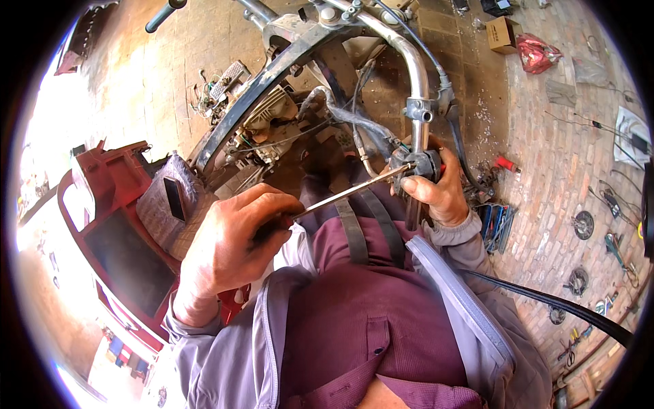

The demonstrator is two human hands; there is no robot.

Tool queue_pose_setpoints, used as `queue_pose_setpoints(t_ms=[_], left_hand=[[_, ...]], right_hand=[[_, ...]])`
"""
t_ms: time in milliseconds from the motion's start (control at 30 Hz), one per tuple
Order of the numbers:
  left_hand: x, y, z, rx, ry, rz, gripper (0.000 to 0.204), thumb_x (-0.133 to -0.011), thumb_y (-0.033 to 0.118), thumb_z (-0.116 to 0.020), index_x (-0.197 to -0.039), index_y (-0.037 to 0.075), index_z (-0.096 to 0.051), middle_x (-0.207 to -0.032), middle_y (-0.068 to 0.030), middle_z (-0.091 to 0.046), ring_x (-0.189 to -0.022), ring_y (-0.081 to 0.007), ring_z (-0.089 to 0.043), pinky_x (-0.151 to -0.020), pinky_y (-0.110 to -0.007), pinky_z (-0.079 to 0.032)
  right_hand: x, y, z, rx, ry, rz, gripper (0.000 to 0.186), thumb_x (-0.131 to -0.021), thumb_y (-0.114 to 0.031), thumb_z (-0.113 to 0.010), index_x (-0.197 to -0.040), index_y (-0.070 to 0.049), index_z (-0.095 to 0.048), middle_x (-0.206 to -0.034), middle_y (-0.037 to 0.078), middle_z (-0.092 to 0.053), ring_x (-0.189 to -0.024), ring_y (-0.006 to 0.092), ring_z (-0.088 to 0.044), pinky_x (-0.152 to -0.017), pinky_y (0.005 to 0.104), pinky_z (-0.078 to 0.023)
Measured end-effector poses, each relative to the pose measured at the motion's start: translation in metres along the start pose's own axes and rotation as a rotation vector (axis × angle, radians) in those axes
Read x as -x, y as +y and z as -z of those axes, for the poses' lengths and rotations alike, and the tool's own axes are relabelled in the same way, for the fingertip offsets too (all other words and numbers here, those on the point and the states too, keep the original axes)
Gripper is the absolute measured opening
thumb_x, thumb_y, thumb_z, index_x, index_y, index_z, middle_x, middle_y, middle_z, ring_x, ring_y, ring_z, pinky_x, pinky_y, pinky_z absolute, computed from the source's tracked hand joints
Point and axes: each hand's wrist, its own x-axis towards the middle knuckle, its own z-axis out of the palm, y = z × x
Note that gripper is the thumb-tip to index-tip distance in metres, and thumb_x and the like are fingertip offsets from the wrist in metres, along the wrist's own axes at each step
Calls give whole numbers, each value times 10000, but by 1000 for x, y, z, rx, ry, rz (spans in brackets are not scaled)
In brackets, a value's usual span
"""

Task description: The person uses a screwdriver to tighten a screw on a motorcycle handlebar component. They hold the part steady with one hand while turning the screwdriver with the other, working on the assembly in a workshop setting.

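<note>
My left hand is closed round the end of a screwdriver, whose handle is hidden in the fingers. Its long thin shaft slants up to the right, with the tip at a black switch housing on the motorcycle's handlebar. From the right, my right hand grips that housing, thumb below the screwdriver tip and fingers behind. Wires and a wrapped cable run near the housing from the left. Above it a metal clamp sits on the bar.
The bare motorcycle frame stands ahead, its engine beneath. A phone lies on cloth over a red plastic piece at left. On the brick floor at right are a blue tool tray, a cardboard box and several loose parts.
</note>
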Motion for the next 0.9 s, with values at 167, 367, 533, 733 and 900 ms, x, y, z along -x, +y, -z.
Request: queue_pose_setpoints(t_ms=[167, 367, 533, 733, 900], left_hand=[[-8, 13, 11, -183, 0, -68, 314, -762, -18, -646, -1075, -4, -622, -948, -162, -621, -795, -324, -656, -682, -379, -527], [-19, 33, 22, -495, -19, -93, 345, -752, -17, -647, -1095, 9, -613, -997, -166, -618, -861, -357, -643, -717, -421, -521], [-22, 36, 20, -433, 51, -94, 355, -713, -4, -706, -1057, 21, -618, -991, -139, -606, -825, -335, -653, -683, -399, -525], [-25, 35, 19, -517, 44, -67, 295, -728, 6, -711, -1007, 28, -617, -921, -121, -602, -773, -318, -647, -650, -384, -520], [-29, 35, 15, -585, 51, -125, 281, -741, 5, -700, -1006, 35, -610, -885, -125, -607, -753, -321, -633, -638, -394, -507]], right_hand=[[0, 0, 0, 105, 12, 27, 758, -683, -253, -778, -1253, 112, -438, -1059, 176, -582, -886, 225, -602, -776, 358, -523], [1, 10, 10, 180, 2, 58, 917, -691, -318, -829, -1303, 180, -363, -1160, 198, -521, -1047, 233, -533, -913, 356, -453], [2, 8, 7, 169, 20, 52, 899, -687, -266, -822, -1305, 184, -350, -1125, 179, -551, -1008, 215, -556, -883, 333, -468], [2, -11, -5, -9, 32, -37, 873, -665, -219, -820, -1291, 181, -361, -1021, 145, -624, -921, 182, -601, -829, 298, -490], [1, -22, -6, 24, -17, -61, 853, -665, -217, -813, -1275, 191, -380, -1014, 141, -631, -897, 176, -607, -801, 299, -504]])
